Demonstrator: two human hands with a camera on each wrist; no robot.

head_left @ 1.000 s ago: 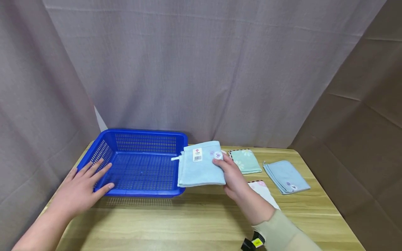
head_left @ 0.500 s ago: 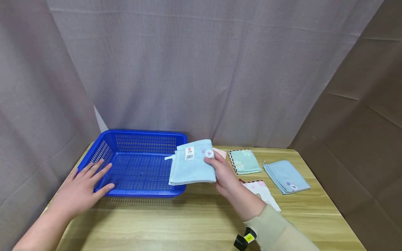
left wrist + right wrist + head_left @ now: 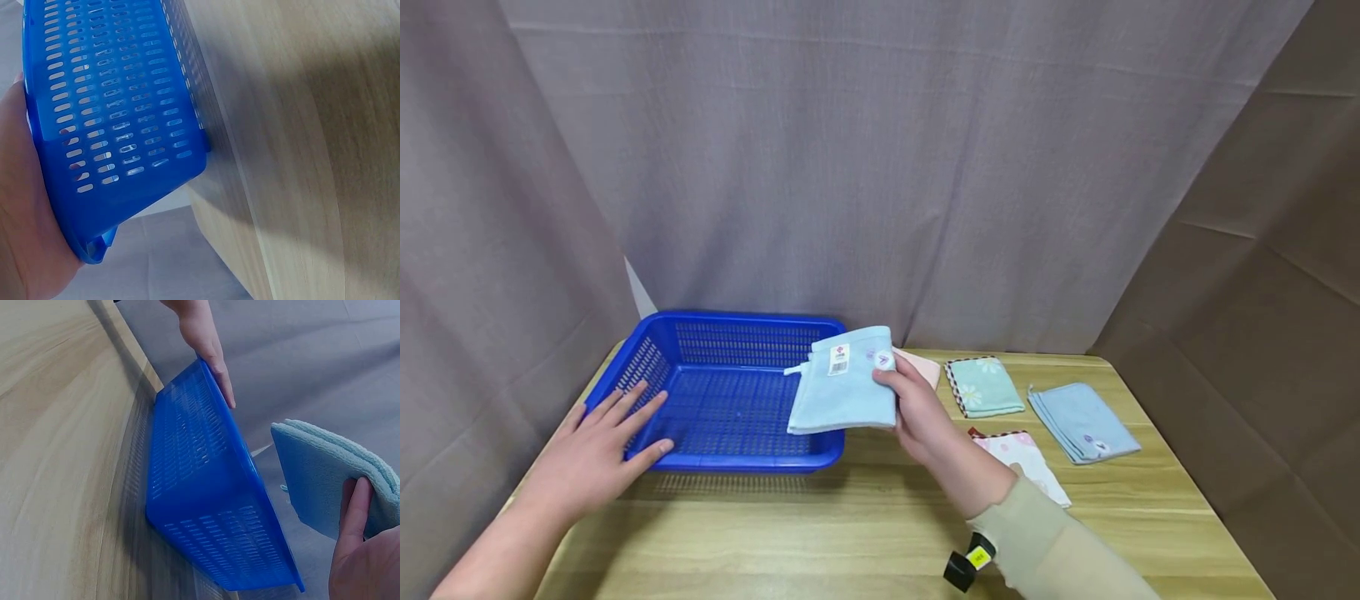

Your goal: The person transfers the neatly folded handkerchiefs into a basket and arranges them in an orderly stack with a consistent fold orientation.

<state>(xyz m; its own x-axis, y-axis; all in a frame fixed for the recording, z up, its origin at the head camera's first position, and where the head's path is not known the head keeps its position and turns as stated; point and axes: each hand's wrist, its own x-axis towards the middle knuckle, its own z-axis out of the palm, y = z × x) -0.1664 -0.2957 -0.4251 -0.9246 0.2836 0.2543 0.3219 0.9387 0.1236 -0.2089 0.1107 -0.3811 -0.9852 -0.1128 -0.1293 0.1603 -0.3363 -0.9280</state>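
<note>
My right hand (image 3: 917, 408) pinches a folded light-blue towel (image 3: 846, 392) by its right edge, thumb on top and fingers beneath. The towel carries a white barcode label and a small hanging loop, and it overlaps the right rim of the blue plastic basket (image 3: 737, 462). In the right wrist view the folded towel (image 3: 331, 469) is held above the level of the basket rim. My left hand (image 3: 587, 454) rests on the basket's left rim with fingers straight and spread. In the left wrist view part of that hand (image 3: 28, 206) lies along the rim of the perforated basket (image 3: 119, 100).
Right of the basket on the wooden table (image 3: 737, 542) lie a green flowered towel (image 3: 988, 387), a blue towel (image 3: 1086, 425), a white-and-pink towel (image 3: 1026, 462) and a pink one (image 3: 921, 367), partly hidden. Grey curtain (image 3: 880, 167) hangs behind; a brown panel (image 3: 1262, 350) borders the right.
My right hand has carried the light-blue towel leftward and slightly up, further over the basket's right side. More of the pink and white towels shows. The left hand has stayed put.
</note>
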